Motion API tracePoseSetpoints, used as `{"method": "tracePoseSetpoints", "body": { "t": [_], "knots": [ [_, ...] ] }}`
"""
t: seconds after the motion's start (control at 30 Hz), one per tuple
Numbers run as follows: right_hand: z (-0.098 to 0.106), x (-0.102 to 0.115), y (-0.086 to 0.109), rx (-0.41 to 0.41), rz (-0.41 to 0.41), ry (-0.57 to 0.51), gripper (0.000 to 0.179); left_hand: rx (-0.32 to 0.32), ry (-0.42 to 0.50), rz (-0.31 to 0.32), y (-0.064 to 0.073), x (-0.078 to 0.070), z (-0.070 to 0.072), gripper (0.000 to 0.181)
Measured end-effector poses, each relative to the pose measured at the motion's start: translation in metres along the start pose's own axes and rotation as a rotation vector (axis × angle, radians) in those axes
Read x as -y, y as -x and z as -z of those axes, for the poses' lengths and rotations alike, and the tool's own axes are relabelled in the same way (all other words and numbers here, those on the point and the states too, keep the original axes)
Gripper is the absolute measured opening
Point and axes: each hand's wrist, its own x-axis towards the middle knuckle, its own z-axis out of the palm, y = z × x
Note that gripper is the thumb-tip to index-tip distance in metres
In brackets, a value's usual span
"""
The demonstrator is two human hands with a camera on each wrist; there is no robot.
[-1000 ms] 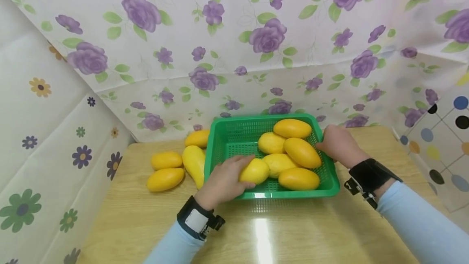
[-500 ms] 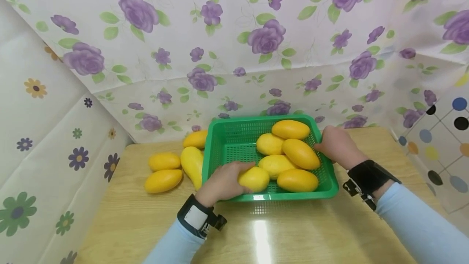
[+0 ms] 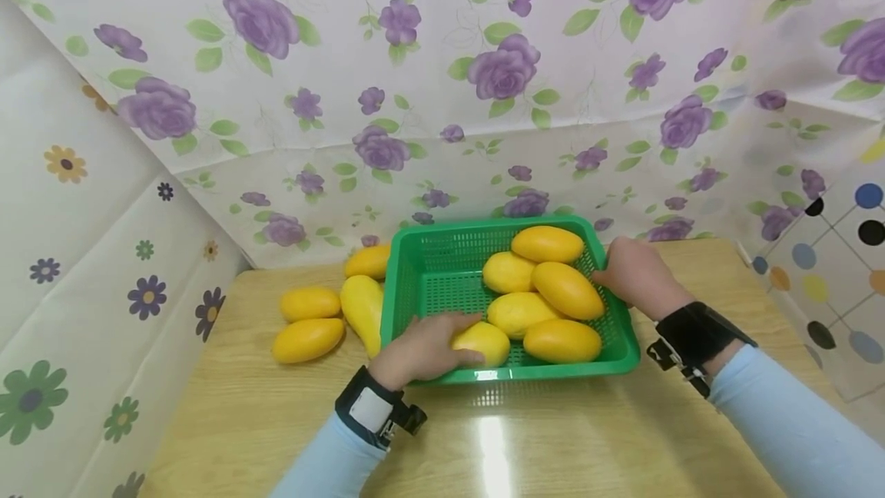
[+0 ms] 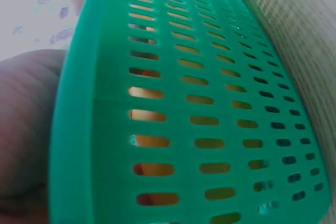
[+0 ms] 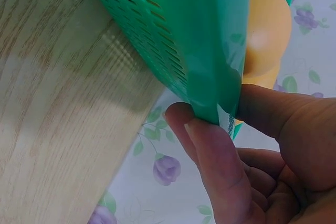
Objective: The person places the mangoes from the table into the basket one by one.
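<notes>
In the head view, my left hand [image 3: 429, 348] reaches over the front left of the green plastic basket [image 3: 442, 227] and grips a yellow mango [image 3: 486, 342] low inside it. The palm side of that hand is hidden there; the left wrist view shows part of the hand behind the basket's slotted wall [image 4: 202, 98]. My right hand [image 3: 639, 273] pinches the basket's right rim. In the right wrist view, thumb and fingers [image 5: 218, 161] lie on either side of that rim. Several other mangoes [image 3: 567, 290] lie in the right half of the basket.
Left of the basket, two mangoes [image 3: 307, 340] lie side by side on the wooden table [image 3: 276, 429]. A long, pear-shaped yellow fruit [image 3: 362, 310] and another mango [image 3: 369, 260] lie close to its left wall. A flowered cloth [image 3: 442, 83] hangs behind.
My left hand and the mango in it have sunk slightly toward the basket's front edge. The right hand keeps its hold on the rim. The head view has shifted a little.
</notes>
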Motion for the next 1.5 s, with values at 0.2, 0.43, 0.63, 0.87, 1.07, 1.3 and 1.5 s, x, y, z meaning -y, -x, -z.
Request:
{"method": "tracePoseSetpoints", "body": {
  "t": [0.2, 0.43, 0.63, 0.87, 1.07, 1.3, 1.5],
  "knots": [
    [0.001, 0.000, 0.000, 0.000, -0.011, 0.003, 0.027, -0.133, 0.089, -0.004, 0.010, -0.004, 0.019, 0.065],
    [0.004, -0.004, 0.002, -0.008, -0.008, 0.013, 0.026, -0.530, 0.216, 0.101, 0.031, 0.002, 0.058, 0.061],
    [0.008, -0.008, 0.004, -0.022, -0.013, 0.033, 0.031, -0.686, 0.212, 0.293, 0.040, 0.028, 0.070, 0.075],
    [0.006, -0.010, 0.003, -0.031, -0.007, 0.046, 0.035, -0.599, 0.100, 0.516, 0.037, 0.057, 0.054, 0.094],
    [0.005, -0.008, 0.002, -0.035, -0.016, 0.052, 0.033, -0.525, 0.022, 0.649, 0.029, 0.070, 0.039, 0.098],
    [0.005, -0.006, 0.002, -0.028, -0.015, 0.053, 0.029, -0.470, -0.031, 0.698, 0.019, 0.078, 0.030, 0.103],
    [0.007, -0.005, 0.000, -0.025, -0.022, 0.059, 0.029, -0.467, 0.022, 0.727, 0.010, 0.087, 0.024, 0.105]
  ]
}}
